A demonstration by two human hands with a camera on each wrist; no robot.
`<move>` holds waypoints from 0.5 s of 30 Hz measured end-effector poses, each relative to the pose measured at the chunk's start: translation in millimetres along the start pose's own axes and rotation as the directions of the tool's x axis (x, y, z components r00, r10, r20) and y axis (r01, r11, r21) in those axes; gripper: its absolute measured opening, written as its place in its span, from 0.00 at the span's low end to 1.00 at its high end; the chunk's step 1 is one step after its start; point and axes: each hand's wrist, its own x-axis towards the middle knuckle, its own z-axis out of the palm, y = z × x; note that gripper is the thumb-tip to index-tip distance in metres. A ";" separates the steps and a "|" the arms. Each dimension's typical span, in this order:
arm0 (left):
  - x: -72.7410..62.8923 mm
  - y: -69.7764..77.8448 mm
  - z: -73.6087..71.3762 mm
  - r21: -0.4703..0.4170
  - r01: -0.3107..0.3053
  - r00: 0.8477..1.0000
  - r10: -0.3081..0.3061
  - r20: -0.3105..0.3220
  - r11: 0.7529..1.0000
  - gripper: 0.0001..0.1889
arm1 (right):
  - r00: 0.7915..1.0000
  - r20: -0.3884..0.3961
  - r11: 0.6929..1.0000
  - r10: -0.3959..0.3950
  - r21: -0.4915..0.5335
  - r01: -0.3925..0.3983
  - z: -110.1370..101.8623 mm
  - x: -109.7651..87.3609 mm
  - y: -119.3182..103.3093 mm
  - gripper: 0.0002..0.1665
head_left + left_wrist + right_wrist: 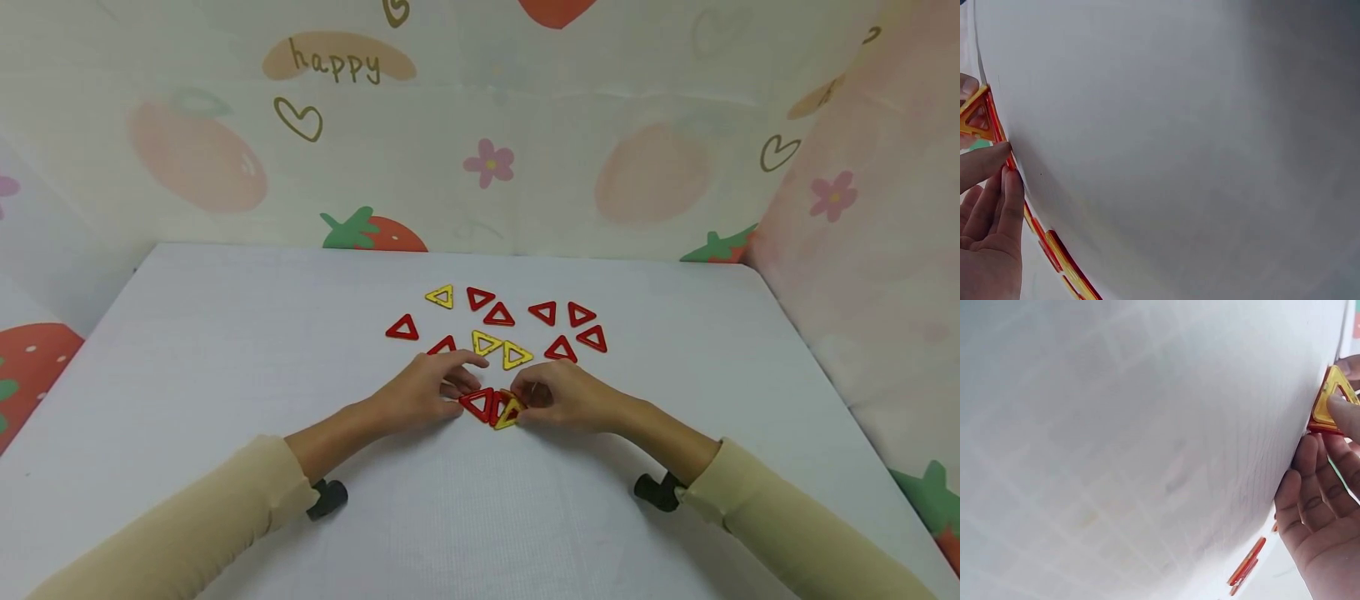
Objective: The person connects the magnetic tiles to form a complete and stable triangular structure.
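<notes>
Both hands meet over a small group of triangular frame tiles on the white table, seen in the head view. My left hand (pixel 420 392) pinches the left corner of a red triangle tile (pixel 476 394) between thumb and fingers. Against its right side stands another red tile (pixel 496 408), partly covered. My right hand (pixel 573 396) grips a yellow triangle tile (pixel 501 418), which leans up in front of that second red one. In the right wrist view the thumb presses on the face of the yellow tile (pixel 1322 412), with fingers behind and below.
Beyond the hands lie loose tiles: two yellow ones, a left one (pixel 487 337) and a right one (pixel 517 367), and several red, including a far-left tile (pixel 403 337). A third yellow tile (pixel 449 289) lies farther back. A patterned cloth wall (pixel 555 225) borders the table's back edge.
</notes>
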 end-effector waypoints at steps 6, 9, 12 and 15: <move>0.1 -0.2 1.1 0.006 0.000 1.000 0.000 -0.005 1.000 0.28 | 1.000 -0.004 1.000 -0.016 0.003 0.016 0.3 0.2 0.2 0.15; 0.1 -0.3 1.5 0.010 -0.005 1.000 0.005 -0.010 1.000 0.28 | 1.000 -0.003 1.000 -0.011 0.009 0.011 0.4 0.2 -0.3 0.14; -0.3 -0.4 1.5 0.014 -0.023 1.000 0.023 -0.015 1.000 0.27 | 1.000 -0.005 1.000 -0.026 0.012 0.026 0.5 -0.2 0.5 0.14; -1.0 0.4 1.5 0.023 -0.036 0.999 0.037 -0.017 0.999 0.27 | 0.999 -0.009 0.999 -0.040 0.012 0.040 0.8 -0.6 1.6 0.14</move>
